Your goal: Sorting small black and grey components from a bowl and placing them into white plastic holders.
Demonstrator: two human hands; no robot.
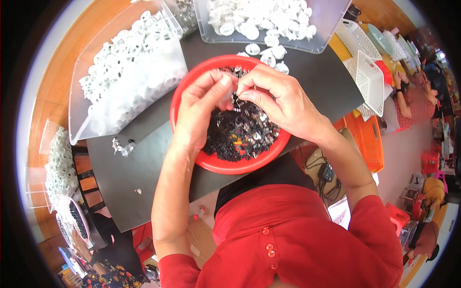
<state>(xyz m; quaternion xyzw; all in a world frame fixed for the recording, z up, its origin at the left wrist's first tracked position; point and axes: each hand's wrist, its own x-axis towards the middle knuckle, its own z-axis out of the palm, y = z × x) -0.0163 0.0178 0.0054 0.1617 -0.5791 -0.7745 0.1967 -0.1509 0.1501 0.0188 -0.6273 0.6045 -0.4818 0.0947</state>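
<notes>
Both my hands meet above the far half of a round red basin (178, 120). It holds a heap of tiny black, silvery and clear parts (242, 139), with a few yellow and red bits among them. My left hand (201, 103) pinches a small whitish, see-through piece (225, 102) between thumb and fingers. Thumb and forefinger of my right hand (285, 98) are pressed together right beside that piece; what they grip is too small to make out. Just past the basin's far rim lie several loose white round parts (268, 58) on the dark table (129, 192).
A clear bin (79, 113) of white parts stands at the left, another clear bin (288, 45) at the far side. Small scraps (124, 146) lie left of the basin. White baskets (369, 79) and an orange crate (367, 144) are at the right. Other people work nearby on both sides.
</notes>
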